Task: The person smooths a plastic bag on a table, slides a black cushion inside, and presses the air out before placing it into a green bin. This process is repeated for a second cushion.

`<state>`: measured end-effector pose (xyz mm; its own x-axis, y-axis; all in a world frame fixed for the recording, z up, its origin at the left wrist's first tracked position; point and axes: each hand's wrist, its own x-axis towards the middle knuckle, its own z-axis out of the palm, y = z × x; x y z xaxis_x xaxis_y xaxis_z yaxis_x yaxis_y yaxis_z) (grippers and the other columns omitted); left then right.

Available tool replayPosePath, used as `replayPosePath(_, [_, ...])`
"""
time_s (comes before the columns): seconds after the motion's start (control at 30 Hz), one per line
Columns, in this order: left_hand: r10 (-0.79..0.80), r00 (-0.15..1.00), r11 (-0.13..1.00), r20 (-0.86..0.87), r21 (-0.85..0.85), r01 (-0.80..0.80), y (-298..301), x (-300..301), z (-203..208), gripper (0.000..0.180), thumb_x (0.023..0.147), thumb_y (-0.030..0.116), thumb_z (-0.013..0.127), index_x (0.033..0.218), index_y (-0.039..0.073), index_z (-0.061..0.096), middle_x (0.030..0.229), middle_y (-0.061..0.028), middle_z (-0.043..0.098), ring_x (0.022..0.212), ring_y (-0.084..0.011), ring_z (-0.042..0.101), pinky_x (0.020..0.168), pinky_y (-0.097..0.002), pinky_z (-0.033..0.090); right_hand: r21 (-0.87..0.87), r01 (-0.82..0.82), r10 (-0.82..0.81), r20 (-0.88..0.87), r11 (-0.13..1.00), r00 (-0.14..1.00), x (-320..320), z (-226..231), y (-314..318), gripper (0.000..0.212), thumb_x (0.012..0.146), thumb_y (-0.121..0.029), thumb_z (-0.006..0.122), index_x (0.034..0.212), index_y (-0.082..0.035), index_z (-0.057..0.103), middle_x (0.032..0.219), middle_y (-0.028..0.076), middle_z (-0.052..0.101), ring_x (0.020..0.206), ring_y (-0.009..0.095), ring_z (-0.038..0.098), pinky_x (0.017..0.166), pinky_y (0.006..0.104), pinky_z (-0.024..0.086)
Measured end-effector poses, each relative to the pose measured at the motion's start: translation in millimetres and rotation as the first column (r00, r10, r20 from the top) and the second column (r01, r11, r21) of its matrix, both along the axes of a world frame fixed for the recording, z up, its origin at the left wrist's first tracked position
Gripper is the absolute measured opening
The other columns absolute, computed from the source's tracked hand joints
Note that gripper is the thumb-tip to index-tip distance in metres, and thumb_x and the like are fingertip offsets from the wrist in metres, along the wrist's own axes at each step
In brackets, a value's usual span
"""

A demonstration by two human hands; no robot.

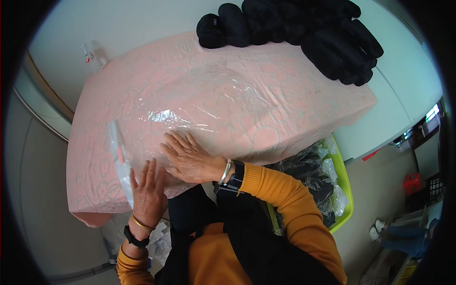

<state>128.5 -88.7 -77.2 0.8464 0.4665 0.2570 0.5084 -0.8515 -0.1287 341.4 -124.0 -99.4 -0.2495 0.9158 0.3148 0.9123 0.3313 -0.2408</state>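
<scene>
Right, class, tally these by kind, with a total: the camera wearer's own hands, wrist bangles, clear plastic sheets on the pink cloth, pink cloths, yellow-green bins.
Left hand and right hand: 2
Gold-coloured bangle and silver-coloured bangle: 2
Clear plastic sheet: 1
Pink cloth: 1
Yellow-green bin: 1
Total: 7

Nothing legible. Tiny pale marking on the leftmost black padded roll (207, 34); more small pale marks on the black padded bundle (339, 53) at far right of the pile. Red-and-white patch on the small clear container (87, 53), upper left. All too small to read.
</scene>
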Motion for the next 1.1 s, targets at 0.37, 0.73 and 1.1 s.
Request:
replayPosePath(0.37, [0.018,0.993,0.998,0.116,-0.058,-0.011,22.5,-13.4,-12.3,0.048,0.088,0.004,0.048,0.135,0.005,0.051,0.141,-0.0149,0.050,0.131,-0.0313,0.048,0.108,-0.0500,0.035,-0.292,0.477,-0.441,0.181,0.829,0.879,144.6,13.6,-44.2,0.076,0.099,-0.047,0.035,0.151,0.005,0.018,0.160,0.021,0.011,0.150,0.031,0.007,0.120,0.0446,0.005])
replayPosePath(0.73, [-0.031,0.999,0.991,0.035,-0.128,0.035,47.3,-48.8,0.2,0.050,0.087,0.008,0.054,0.137,0.006,0.049,0.144,-0.0158,0.047,0.136,-0.0327,0.041,0.111,-0.0491,0.032,-0.162,0.685,-0.600,0.369,0.710,0.710,151.3,45.5,-98.0,0.067,0.095,-0.033,0.048,0.143,0.010,0.032,0.155,0.026,0.023,0.147,0.038,0.016,0.118,0.0493,0.014])
replayPosePath(1.1, [-0.118,0.993,0.959,-0.012,-0.259,0.111,84.2,41.8,14.2,0.081,0.089,0.047,0.060,0.148,0.001,0.030,0.157,-0.0204,0.024,0.146,-0.0390,0.021,0.113,-0.0634,0.017,-0.208,0.090,-0.068,0.113,0.974,0.991,33.7,35.9,39.3,0.079,0.095,-0.045,0.045,0.145,0.013,0.023,0.155,0.031,0.016,0.148,0.040,0.010,0.119,0.0516,0.012])
